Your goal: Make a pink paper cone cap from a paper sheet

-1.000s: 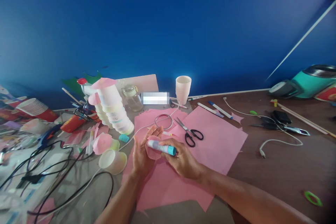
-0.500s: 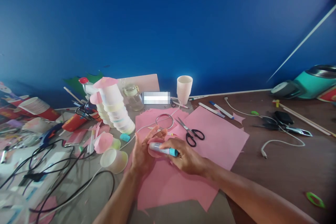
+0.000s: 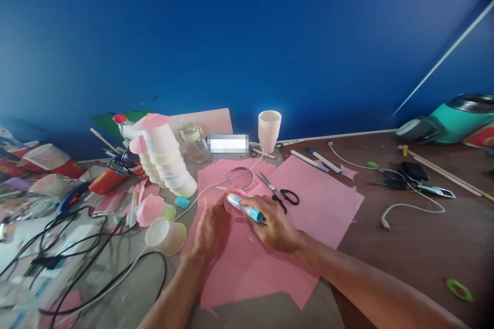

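My right hand (image 3: 277, 227) is wrapped round a glue stick (image 3: 236, 201) with a white body and a teal base. The glue stick lies at a slant across a small rounded piece of pink paper (image 3: 233, 211). My left hand (image 3: 211, 230) holds that piece by its left side, the fingers partly hidden behind it. Both hands are above large pink paper sheets (image 3: 266, 277). A teal cap (image 3: 182, 202) rests on the table left of the sheets. Black-handled scissors (image 3: 288, 196) lie on the paper just beyond my right hand.
Stacked white cups (image 3: 175, 169) with a pink paper top stand at left, near an overturned cup (image 3: 165, 236). Black cables (image 3: 96, 267) cross the left side. Another cup stack (image 3: 269, 133), a glass jar (image 3: 193, 144) and markers (image 3: 324, 159) are farther back. A teal kettle (image 3: 459, 118) stands right.
The glue stick has turned so its far end points more up and left. Both hands have shifted slightly, and my left fingers, spread before, are now closer round the paper piece.
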`<action>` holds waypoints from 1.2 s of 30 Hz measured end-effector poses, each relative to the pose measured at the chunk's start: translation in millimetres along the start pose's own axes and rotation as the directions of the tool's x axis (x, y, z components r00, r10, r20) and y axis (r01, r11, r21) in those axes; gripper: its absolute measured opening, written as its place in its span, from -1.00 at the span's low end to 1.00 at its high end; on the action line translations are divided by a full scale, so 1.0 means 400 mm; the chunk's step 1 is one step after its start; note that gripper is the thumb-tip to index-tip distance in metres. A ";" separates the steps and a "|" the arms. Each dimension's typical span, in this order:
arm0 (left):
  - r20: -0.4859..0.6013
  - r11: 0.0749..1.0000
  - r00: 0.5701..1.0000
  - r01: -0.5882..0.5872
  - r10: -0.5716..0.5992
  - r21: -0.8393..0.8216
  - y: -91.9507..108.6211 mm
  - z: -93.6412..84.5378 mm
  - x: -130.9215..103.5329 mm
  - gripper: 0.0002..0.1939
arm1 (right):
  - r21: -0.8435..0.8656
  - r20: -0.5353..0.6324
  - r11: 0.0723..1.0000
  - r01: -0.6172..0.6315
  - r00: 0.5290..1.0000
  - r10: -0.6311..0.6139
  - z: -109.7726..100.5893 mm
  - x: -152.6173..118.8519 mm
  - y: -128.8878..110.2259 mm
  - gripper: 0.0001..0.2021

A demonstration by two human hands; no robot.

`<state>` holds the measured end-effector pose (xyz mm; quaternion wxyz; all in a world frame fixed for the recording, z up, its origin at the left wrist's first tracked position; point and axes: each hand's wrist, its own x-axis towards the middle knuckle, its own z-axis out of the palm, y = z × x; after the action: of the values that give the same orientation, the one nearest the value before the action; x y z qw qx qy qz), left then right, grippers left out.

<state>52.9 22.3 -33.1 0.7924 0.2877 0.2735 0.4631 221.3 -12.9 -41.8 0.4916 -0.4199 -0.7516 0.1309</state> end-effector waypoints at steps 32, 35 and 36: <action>0.075 0.999 0.996 0.050 -0.049 -0.015 0.013 -0.021 -0.002 -0.38 | 0.086 0.056 0.994 0.073 0.995 -0.078 -0.025 0.013 0.004 -0.80; 0.092 1.000 0.996 0.013 -0.013 0.000 0.009 -0.022 -0.002 -0.42 | 0.082 -0.007 0.995 0.052 0.999 -0.051 -0.019 0.007 0.009 -0.79; 0.092 1.000 0.996 -0.006 0.005 0.010 0.005 -0.023 -0.001 -0.44 | 0.075 -0.026 0.996 0.048 0.999 -0.046 -0.017 0.005 0.010 -0.78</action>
<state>44.9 24.5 -38.0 0.8014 0.3135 0.2382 0.4503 228.7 -10.3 -39.5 0.5190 -0.3847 -0.7499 0.1424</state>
